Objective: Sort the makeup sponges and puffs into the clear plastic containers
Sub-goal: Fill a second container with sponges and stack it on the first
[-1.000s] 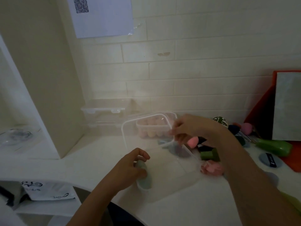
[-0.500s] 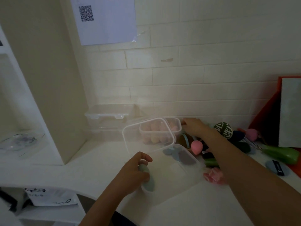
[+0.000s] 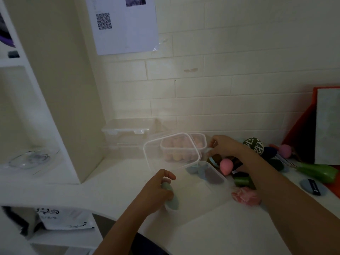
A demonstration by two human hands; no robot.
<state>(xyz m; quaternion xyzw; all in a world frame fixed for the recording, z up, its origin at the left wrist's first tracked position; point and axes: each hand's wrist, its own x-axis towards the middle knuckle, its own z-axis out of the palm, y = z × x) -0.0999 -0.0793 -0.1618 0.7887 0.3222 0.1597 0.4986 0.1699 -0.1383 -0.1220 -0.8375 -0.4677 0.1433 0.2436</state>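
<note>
An open clear container (image 3: 200, 196) stands in front of me with blue-grey puffs (image 3: 195, 170) and a dark purple puff (image 3: 214, 177) at its far end. My left hand (image 3: 156, 192) grips its near-left corner, fingers curled over a pale green puff (image 3: 172, 199) there. Its lid (image 3: 165, 153) leans upright behind it. A second clear container (image 3: 199, 142) behind the lid holds pink and peach sponges. My right hand (image 3: 225, 146) reaches into the pile beside that container and pinches a pale blue puff (image 3: 209, 150), mostly hidden by the fingers.
Loose on the right lie a pink teardrop sponge (image 3: 226, 166), a green sponge (image 3: 242, 181), a pink ruffled puff (image 3: 246, 196), a blue strapped puff (image 3: 311, 186), a green bottle-shaped item (image 3: 316, 172) and a patterned ball (image 3: 254, 145). A closed clear box (image 3: 127, 130) stands at the back.
My right hand moved from the lid's edge back and right into the pile beside the rear container. My left hand stayed on the container's corner. The camera tilted down.
</note>
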